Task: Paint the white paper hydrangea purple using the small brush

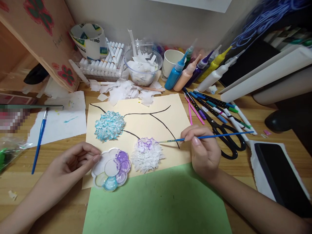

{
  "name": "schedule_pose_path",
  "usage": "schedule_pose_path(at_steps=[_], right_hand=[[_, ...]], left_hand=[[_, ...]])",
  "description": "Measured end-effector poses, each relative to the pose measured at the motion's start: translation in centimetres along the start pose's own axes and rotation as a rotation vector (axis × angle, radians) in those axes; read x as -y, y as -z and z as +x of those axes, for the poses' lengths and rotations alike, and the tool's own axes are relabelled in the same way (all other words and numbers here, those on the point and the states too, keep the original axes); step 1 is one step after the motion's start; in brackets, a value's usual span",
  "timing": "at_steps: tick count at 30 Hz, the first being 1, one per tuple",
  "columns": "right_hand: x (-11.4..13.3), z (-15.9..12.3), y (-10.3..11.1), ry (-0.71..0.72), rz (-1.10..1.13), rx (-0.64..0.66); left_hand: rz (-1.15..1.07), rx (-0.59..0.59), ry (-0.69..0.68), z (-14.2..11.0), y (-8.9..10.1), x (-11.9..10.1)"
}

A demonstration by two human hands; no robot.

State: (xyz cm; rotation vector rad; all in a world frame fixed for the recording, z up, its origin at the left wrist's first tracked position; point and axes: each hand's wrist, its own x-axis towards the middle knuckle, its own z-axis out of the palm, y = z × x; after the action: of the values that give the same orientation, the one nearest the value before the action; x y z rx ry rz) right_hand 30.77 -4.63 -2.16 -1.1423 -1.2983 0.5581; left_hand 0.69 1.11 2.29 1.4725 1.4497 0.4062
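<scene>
My right hand (203, 149) pinches a thin blue paintbrush (214, 136), its tip at the edge of a white paper pompom flower (148, 157) with purple on its upper petals. Between thumb and fingers, my left hand (78, 161) grips the rim of a flower-shaped paint palette (99, 164), whose wells hold purple, blue and a little yellowish paint. A blue-tipped paper pompom flower (110, 126) sits up and to the left on the cream paper (156, 125), among drawn black branch lines. Under the cream sheet's lower edge lies green paper (156, 204).
Behind the paper are torn white paper scraps (124, 91), a clear bowl (143, 73) of scraps, a paper cup (172, 61) and several paint bottles (174, 78). Scissors (230, 141), pens and a phone (280, 175) lie right. Another brush (40, 139) rests left beside stained tissue (65, 120).
</scene>
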Motion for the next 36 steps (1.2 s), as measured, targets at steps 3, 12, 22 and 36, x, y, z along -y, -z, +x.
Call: schedule_pose_path(at_steps=[3,12,22,36], right_hand=[[0.0,0.0,0.0,0.012,-0.016,-0.024],[0.1,0.1,0.0,0.024,-0.034,-0.003],[1.7,-0.3,-0.3,0.288,-0.131,0.276],[2.9,-1.3,-1.7,0.496,-0.426,0.652]], left_hand=[[0.0,0.0,-0.001,0.0,0.0,0.2],[-0.006,0.024,0.002,0.0,0.2,0.5],[-0.018,0.054,0.002,0.0,0.2,1.2],[-0.081,0.084,-0.045,0.1,0.2,1.9]])
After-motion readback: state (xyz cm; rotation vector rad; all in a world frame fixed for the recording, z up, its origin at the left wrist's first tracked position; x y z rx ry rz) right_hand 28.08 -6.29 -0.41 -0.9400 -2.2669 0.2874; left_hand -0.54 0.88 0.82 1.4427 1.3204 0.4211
